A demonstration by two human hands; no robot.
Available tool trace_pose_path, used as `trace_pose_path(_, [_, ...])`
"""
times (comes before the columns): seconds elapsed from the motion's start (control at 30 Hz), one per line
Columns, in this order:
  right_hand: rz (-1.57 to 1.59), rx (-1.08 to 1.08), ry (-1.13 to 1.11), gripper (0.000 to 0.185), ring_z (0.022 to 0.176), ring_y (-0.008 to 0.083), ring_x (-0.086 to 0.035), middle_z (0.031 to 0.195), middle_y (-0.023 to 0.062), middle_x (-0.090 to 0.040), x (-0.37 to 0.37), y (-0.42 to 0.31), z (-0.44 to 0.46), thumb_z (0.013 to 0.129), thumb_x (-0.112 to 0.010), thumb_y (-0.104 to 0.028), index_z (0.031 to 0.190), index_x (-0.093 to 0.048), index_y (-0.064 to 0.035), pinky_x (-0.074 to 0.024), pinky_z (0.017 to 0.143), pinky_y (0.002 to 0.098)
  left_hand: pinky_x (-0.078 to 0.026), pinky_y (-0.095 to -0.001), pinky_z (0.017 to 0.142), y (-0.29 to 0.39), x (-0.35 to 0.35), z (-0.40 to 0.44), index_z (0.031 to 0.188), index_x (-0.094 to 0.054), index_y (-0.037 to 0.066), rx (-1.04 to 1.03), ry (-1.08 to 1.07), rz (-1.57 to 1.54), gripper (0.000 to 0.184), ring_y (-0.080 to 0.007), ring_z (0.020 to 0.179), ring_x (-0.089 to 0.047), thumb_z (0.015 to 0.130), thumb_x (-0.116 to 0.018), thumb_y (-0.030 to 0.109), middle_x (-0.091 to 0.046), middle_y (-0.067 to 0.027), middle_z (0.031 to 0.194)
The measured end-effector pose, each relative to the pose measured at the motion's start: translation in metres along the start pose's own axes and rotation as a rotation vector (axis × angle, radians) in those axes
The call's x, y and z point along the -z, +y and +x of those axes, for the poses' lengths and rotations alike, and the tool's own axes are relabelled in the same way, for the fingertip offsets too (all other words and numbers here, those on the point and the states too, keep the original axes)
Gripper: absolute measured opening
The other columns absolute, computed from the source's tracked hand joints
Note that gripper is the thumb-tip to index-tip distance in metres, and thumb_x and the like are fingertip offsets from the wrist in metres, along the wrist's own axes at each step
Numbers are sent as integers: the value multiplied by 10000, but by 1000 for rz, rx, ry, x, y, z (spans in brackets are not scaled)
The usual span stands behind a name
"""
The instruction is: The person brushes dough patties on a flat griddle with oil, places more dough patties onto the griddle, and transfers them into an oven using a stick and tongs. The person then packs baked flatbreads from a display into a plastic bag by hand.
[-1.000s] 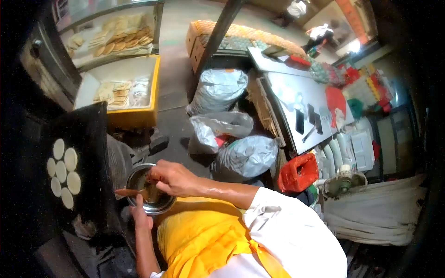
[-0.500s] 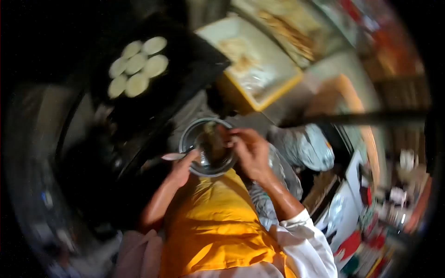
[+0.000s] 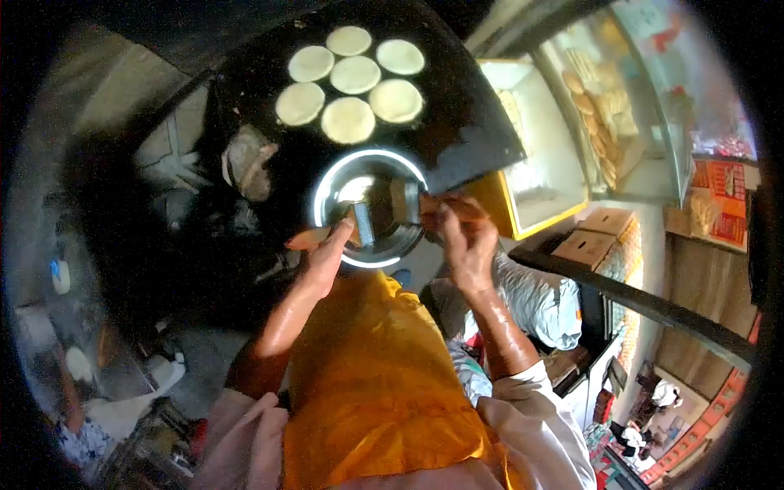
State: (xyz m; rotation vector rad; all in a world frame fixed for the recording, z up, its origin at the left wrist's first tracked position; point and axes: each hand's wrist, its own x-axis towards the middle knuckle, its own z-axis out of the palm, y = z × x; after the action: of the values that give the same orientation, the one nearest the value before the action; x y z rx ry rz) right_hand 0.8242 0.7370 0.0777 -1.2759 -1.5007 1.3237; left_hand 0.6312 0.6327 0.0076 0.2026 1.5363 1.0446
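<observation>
A round metal bowl (image 3: 371, 153) is in front of my yellow apron. My left hand (image 3: 324, 263) grips its left rim, thumb inside and the other fingers mostly hidden. Under that thumb lies a scraper-like tool with a brown handle (image 3: 305, 238) outside the rim and a flat metal blade (image 3: 364, 224) inside the bowl. My right hand (image 3: 467, 245), closed at the right rim, holds what looks like a wide flat brush (image 3: 403, 202) over the bowl's inside. Beyond the bowl, several pale round flatbreads (image 3: 354, 75) lie on a dark griddle (image 3: 457, 98).
A yellow-edged white bin (image 3: 551, 192) stands right of the griddle. Behind it, a glass case (image 3: 653, 106) contains baked goods. Cardboard boxes (image 3: 600, 237) and a silvery bag (image 3: 539, 298) are to my right, beside a dark bar (image 3: 645, 302).
My view has shifted, and the bowl now appears nearer the flatbreads, against the griddle's front edge. Both hands still hold the same things.
</observation>
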Motion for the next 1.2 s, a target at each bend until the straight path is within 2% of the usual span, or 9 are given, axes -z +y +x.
trace_pose_path(0.1, [-48,-35,17,190,783,139,-602,840,99,-667,-37,15,16,923,-558,-96,998,-624,66,-492,697,296,-338,-338,1012,32,12,6,1238,-562,14,-46,65,-41,577,-163,1139,-470,863,-663,440,-564,-86,1210])
trace_pose_path(0.37, [-66,-102,-5,279,800,202,-663,922,143,-666,-81,16,48,947,-568,-183,1034,-599,80,-558,739,343,-372,-302,891,55,54,37,1060,-627,47,-77,18,-125,379,-125,953,-484,884,-652,382,-597,-14,1019])
trace_pose_path(0.57, [710,-518,-35,280,721,226,-616,799,136,-648,-80,6,85,954,-539,-200,1062,-583,55,-506,685,354,-332,-397,1030,10,92,79,1241,-500,-11,-133,8,-385,568,-232,1130,-475,869,-646,391,-553,-115,1186])
trace_pose_path(0.67, [807,-558,-33,352,706,236,-589,775,138,-627,-76,28,119,966,-505,-266,1092,-540,60,-474,704,343,-404,-350,983,53,92,45,1205,-567,23,-199,118,-307,378,-204,1100,-547,923,-581,274,-594,-80,1202])
trace_pose_path(0.87, [315,-321,44,329,876,260,-643,1003,186,-645,-80,83,193,890,-614,-203,1092,-619,57,-534,781,372,-426,-368,981,57,118,15,1237,-537,22,-75,357,-167,393,-216,1156,-523,943,-548,283,-573,-133,1226])
trace_pose_path(0.93, [493,-397,-10,303,866,239,-662,1000,158,-670,-85,68,210,885,-628,-228,1073,-634,8,-543,759,351,-386,-406,1020,31,134,22,1340,-429,40,-114,297,-530,561,-245,1194,-484,905,-581,360,-546,-118,1267])
trace_pose_path(1.07, [414,-267,-51,248,852,196,-674,983,116,-689,-87,99,271,884,-640,-242,1062,-643,-69,-535,746,329,-392,-415,1026,33,150,7,1350,-417,48,-34,275,-577,589,-253,1209,-487,889,-613,359,-528,-118,1299])
trace_pose_path(1.13, [350,-335,114,239,866,191,-679,982,115,-693,-95,101,289,886,-640,-243,1071,-645,-92,-533,750,325,-363,-404,1076,2,168,16,1368,-415,45,-164,291,-575,445,-252,1263,-437,994,-447,285,-454,-107,1381])
trace_pose_path(1.2, [300,-213,120,264,811,216,-655,942,137,-674,-80,103,290,883,-636,-205,1038,-629,9,-543,740,324,-363,-406,1070,31,148,4,1366,-395,32,-85,332,-540,454,-260,1251,-454,976,-492,244,-466,-132,1369])
